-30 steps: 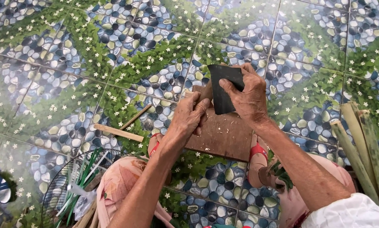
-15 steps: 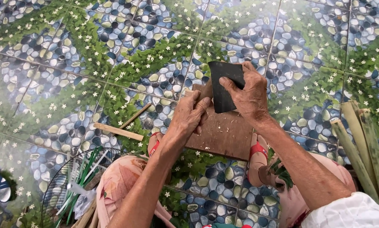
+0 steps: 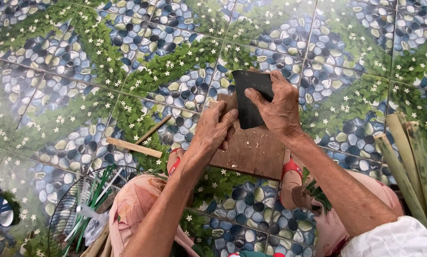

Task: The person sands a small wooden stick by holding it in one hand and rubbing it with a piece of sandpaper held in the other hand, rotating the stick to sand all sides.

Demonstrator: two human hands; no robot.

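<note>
the handle of the dark blade (image 3: 249, 99) is hidden inside the right hand (image 3: 275, 108), and whatever thin piece is being worked between the blade and the wooden board (image 3: 251, 150) is too small and too covered to make out. the far end of the board is behind both hands. the bamboo stalks (image 3: 406, 166) at the right run off the lower edge, and the wire basket (image 3: 75, 214) of green and white strips at the lower left is cut by the edge as well.

the right hand comes in from the lower right, wrist bent, fingers curled tight around the top of the blade with the thumb laid across its flat face — the broad dark blade stands nearly upright, its lower edge down on the board. the left hand (image 3: 212, 131) reaches up from below, fingers pressed together against the board's left side, fingertips just beside the blade; whether they pinch something there cannot be told.

the board lies tilted on the patterned tile floor (image 3: 80, 71), between the person's feet. two wooden sticks (image 3: 135, 147) lie on the tiles to the left, well apart from the hands.
</note>
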